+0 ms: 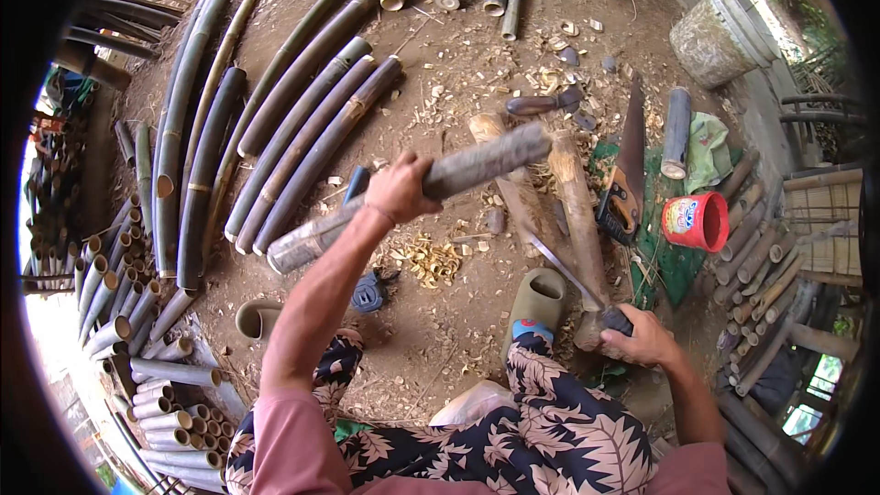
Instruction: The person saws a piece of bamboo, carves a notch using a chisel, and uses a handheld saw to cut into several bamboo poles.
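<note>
My left hand (401,188) is closed around the middle of a thick grey bamboo length (486,162), held slanting in the air, its right end above two worn wooden posts (579,211). Low on the right, my right hand (639,337) grips the dark handle of a long-bladed knife (570,270). The blade points up and to the left across the lower part of the posts, apart from the bamboo. Curled shavings (431,259) lie on the ground below my left hand. A blue tape measure (368,293) rests near my left leg.
Long bamboo poles (312,151) lie at the left, above stacked cut pieces (174,426). A handsaw (628,170) and red tub (697,221) are at the right, on or beside green cloth (674,261). A dirty white bucket (720,37) stands farther back.
</note>
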The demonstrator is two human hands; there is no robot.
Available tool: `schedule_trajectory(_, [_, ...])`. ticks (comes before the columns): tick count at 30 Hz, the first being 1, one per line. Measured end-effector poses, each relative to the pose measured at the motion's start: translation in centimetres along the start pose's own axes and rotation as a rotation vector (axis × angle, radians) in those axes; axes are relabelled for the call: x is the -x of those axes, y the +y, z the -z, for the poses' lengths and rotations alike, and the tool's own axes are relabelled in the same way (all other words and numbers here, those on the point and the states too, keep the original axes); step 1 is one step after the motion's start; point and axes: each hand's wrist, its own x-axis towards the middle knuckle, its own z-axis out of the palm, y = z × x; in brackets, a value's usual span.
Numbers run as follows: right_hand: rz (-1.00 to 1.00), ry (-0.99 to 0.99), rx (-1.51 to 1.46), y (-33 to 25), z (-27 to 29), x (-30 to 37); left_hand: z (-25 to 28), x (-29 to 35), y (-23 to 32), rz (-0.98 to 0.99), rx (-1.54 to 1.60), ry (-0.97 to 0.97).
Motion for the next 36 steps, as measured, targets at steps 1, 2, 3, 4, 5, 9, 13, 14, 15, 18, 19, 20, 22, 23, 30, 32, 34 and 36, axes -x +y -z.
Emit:
schedule_trajectory(1, [0.024,0.110,-0.002,0.7,-0.8,0.5,-2.6,0.3,-0.6,0.009,0.002,-0.057])
schedule_trajectory(2, [0.049,0.216,-0.002,1.6,-1.9,0.4,-4.7,0.8,-1.2,0.021,0.017,-0.037])
schedule_trajectory(3, [0.079,0.324,-0.004,2.4,-2.7,-0.2,-5.9,1.0,-1.2,0.034,0.028,-0.015])
schedule_trajectory(4, [0.106,0.367,0.015,2.7,-3.3,-0.7,-7.0,1.3,-1.3,0.079,0.042,-0.030])
schedule_trajectory(5, [0.108,0.394,0.012,3.0,-4.0,-1.6,-7.6,1.4,-1.3,0.096,0.046,-0.012])
schedule_trajectory(9, [0.139,0.445,0.041,2.0,-6.6,-4.9,-8.2,3.0,-1.5,0.113,-0.027,0.051])
schedule_trajectory(13, [0.216,0.421,0.169,0.4,-8.3,-8.0,-7.6,5.6,-3.6,0.174,-0.078,0.121])
schedule_trajectory(14, [0.245,0.402,0.170,0.1,-8.8,-8.9,-7.4,5.8,-4.4,0.178,0.001,0.126])
schedule_trajectory(15, [0.270,0.385,0.174,-0.2,-9.2,-9.5,-6.9,5.8,-4.5,0.178,0.083,0.132])
schedule_trajectory(18, [0.312,0.377,0.164,-0.3,-10.8,-11.0,-4.7,4.8,-3.3,0.320,0.061,-0.011])
schedule_trajectory(19, [0.324,0.379,0.158,-0.4,-11.2,-11.3,-4.4,4.7,-3.1,0.324,0.039,-0.030])
schedule_trajectory(20, [0.381,0.441,0.139,-0.5,-11.3,-11.9,-4.0,4.6,-3.0,0.326,0.016,-0.044])
schedule_trajectory(22, [0.272,0.515,0.056,-0.3,-11.3,-13.2,-3.9,4.5,-3.1,0.338,-0.020,-0.091])
schedule_trajectory(23, [0.217,0.551,0.016,-0.2,-11.1,-13.9,-4.0,4.5,-3.2,0.342,0.009,-0.080])
schedule_trajectory(30, [0.066,0.622,-0.211,3.3,-6.8,-15.9,-5.7,4.8,-7.0,0.317,0.188,0.090])
schedule_trajectory(32, [0.008,0.777,-0.172,4.1,-5.8,-14.2,-2.1,3.5,-5.4,0.326,-0.058,0.256])
schedule_trajectory(34, [-0.009,0.940,-0.110,6.2,-5.1,-13.1,1.7,3.3,-5.8,0.383,-0.321,0.396])
schedule_trajectory(36, [-0.130,1.003,-0.032,8.8,-4.1,-12.8,1.9,5.0,-7.3,0.378,-0.358,0.734])
